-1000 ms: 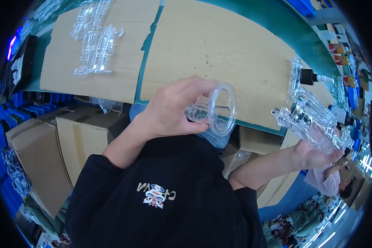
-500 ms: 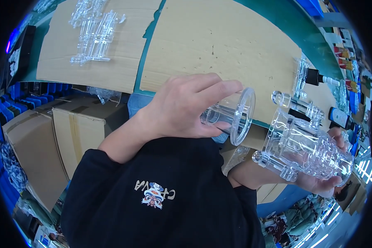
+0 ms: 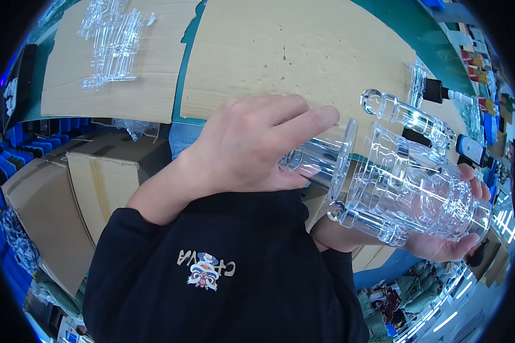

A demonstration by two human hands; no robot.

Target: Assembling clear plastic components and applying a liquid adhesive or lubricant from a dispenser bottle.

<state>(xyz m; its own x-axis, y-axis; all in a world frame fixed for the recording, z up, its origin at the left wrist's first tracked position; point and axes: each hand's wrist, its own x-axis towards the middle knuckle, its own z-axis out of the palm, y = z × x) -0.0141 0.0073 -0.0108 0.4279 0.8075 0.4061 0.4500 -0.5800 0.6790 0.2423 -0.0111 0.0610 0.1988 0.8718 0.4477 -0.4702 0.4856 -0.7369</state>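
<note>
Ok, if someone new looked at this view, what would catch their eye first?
Probably the large clear vessel with bulb-ended side arms, held sideways in the right hand at the picture's right. Next, the flanged clear tube in the left hand, its disc facing the vessel. At upper left, a cluster of clear tubes lies on a cardboard sheet.

I have a wide free lane over the flat tan cardboard sheet [image 3: 303, 60] on the green worktop [image 3: 377, 12], beyond the left hand's fingers [image 3: 319, 120]. On the left, a cluster of thin clear glass tubes [image 3: 117, 46] blocks a low pass; on the right, a black cylindrical fitting [image 3: 433, 90] does. Between the flanged clear glass piece [image 3: 344, 157] and the wide clear glass vessel [image 3: 409, 186], I see only a narrow gap
</note>
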